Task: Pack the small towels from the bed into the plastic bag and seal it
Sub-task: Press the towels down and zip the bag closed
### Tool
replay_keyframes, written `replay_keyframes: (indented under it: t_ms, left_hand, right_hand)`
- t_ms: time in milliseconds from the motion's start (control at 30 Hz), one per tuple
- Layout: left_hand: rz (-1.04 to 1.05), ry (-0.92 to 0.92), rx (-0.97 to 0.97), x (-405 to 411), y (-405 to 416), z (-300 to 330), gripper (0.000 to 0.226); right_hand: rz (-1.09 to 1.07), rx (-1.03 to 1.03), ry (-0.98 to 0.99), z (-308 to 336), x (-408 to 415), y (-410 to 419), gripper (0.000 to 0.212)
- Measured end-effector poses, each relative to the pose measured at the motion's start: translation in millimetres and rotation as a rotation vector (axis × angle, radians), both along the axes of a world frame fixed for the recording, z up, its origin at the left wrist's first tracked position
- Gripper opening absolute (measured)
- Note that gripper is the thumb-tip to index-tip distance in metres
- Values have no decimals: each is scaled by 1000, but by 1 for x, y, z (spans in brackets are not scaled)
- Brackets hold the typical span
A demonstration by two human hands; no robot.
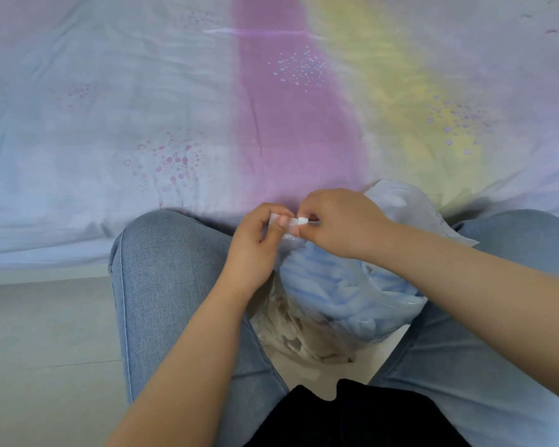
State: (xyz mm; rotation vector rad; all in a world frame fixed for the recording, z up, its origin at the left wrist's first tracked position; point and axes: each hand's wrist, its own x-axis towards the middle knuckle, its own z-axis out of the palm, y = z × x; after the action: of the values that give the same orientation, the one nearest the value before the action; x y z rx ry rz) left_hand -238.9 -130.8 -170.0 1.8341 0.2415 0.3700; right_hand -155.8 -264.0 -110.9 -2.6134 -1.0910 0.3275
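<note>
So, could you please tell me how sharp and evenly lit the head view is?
Head view: soft, even light, no hard shadows; wide-angle bending curves the bed edge; left hand, right hand and plastic bag look slightly soft; faint glare on the bag.

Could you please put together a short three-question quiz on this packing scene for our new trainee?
1. True or false: small towels still lie loose on the bed sheet.
2. What do the left hand and right hand pinch together?
A) the white closure strip at the plastic bag's mouth
B) a blue towel
C) the sheet
3. Where does the bag rest?

Key:
1. False; none is visible.
2. A
3. Between the knees, at the bed's edge.
</note>
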Motion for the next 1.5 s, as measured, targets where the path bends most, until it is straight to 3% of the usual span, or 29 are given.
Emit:
replay_keyframes:
  t_ms: [100,300,500,800,867,933,1033,1133,1233,1500]
  left_hand:
    - [120,60,-58,-1,-1,-1,18]
    - [438,44,182,6,5,2,14]
    - [528,27,227,12,28,-8,12]
    - [719,97,129,-2,58,-16,14]
    - [741,78,218,-7,56,-12,11]
    - [686,-2,516,-11,48,-3,11]
    - [190,-185,898,-5,26,1,28]
    - [-58,-204,981,5,9,-12,19]
    - [4,-189,912,9,9,-18,10]
    - [211,-48,950,11,23,-20,6]
  right_hand:
    - [7,43,-5,-5,-3,7,19]
    - [31,37,-44,-5,-3,20,15]
    - [65,-97,-85,-3,-4,1,20]
    - [87,-175,-118,-4,-3,-21,19]
    - [97,-185,-135,-5,-4,-22,21]
    - [103,-200,-174,-11,-4,-22,24]
    - [113,-165,-258,-19,-3,-20,24]
    - [112,-110,-335,-26,-4,-18,22]
    - [132,-63,-391,-33,-5,-17,18]
    - [62,-88,-290,-27,8,-33,16]
